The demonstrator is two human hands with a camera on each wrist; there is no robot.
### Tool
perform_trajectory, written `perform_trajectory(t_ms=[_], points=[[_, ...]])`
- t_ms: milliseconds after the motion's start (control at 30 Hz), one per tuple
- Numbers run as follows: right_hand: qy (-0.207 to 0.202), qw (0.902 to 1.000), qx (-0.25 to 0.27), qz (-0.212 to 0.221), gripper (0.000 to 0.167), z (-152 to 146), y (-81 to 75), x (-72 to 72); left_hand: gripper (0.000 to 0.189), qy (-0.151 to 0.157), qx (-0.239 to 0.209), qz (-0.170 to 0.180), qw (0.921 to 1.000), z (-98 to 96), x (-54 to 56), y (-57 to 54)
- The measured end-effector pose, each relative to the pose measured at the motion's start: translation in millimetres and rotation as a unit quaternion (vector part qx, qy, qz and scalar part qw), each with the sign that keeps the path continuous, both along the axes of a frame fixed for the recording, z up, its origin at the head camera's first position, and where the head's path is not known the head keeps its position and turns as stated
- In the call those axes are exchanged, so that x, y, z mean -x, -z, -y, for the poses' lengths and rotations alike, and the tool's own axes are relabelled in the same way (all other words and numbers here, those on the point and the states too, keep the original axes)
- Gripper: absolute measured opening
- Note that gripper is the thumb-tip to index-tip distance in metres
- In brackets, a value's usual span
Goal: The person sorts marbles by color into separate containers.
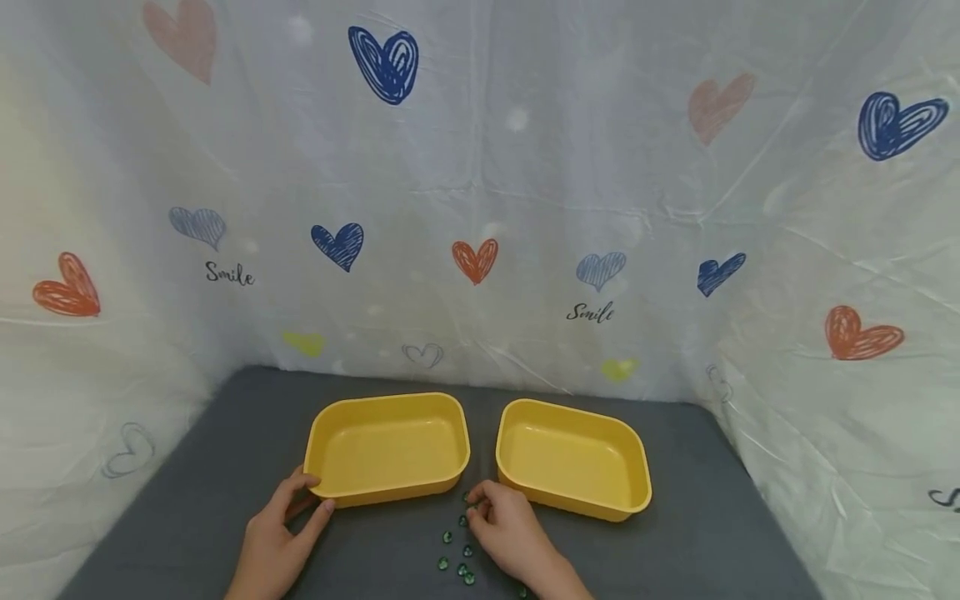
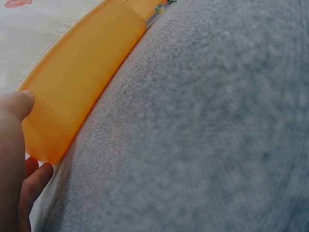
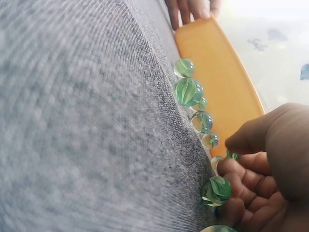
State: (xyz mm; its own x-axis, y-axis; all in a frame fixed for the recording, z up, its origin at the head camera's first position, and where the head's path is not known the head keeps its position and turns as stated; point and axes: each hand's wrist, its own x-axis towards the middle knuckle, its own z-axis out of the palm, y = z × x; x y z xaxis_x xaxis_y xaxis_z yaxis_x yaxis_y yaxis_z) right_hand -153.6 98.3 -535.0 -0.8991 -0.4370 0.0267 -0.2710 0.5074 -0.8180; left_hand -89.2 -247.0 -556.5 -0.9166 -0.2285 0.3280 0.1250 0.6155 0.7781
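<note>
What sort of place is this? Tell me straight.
Probably an indoor tabletop corner, curtained off for hand activities: a heart-print curtain hangs behind a dark table holding two yellow trays.

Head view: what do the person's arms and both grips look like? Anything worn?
Left grip and right grip are ordinary bare human hands: fingers and thumb, no gloves. No sleeve, ring, bracelet, cable or marking is visible on the parts in frame. The arms are cut off by the frame's lower edge near the wrists, so whatever is worn higher up can't be told.
</note>
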Motion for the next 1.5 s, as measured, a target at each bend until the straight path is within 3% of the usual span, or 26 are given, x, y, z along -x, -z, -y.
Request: perform_trajectory(t_ms=[233,533,867,1267,1500], points=[[-0.005,0.9993,0.03,-0.021,0.005,6.2,-13.3,-5.7,0.04,0.0,0.01,-0.005,0.9999,3.0,1.7,-1.4],[-0.019,0.9922,0.085,-0.089,0.008,15.6,-34.9,-9.8,0.041,-0.001,-0.002,0.007,1.0,1.1,-0.6,1.5],[0.001,0.9853,0.127,-0.114,0.011,38.6,-60.9,3.6,0.04,0.0,0.001,0.0,1.0,0.8,-1.8,3.5],[0.029,0.9816,0.162,-0.097,0.015,64.4,-63.7,29.8,0.041,0.015,0.009,-0.009,0.9998,3.2,0.0,0.1],[0.042,0.9811,0.17,-0.081,0.01,79.0,-65.1,44.6,0.039,0.015,0.008,-0.015,0.9997,3.6,-1.3,1.3]])
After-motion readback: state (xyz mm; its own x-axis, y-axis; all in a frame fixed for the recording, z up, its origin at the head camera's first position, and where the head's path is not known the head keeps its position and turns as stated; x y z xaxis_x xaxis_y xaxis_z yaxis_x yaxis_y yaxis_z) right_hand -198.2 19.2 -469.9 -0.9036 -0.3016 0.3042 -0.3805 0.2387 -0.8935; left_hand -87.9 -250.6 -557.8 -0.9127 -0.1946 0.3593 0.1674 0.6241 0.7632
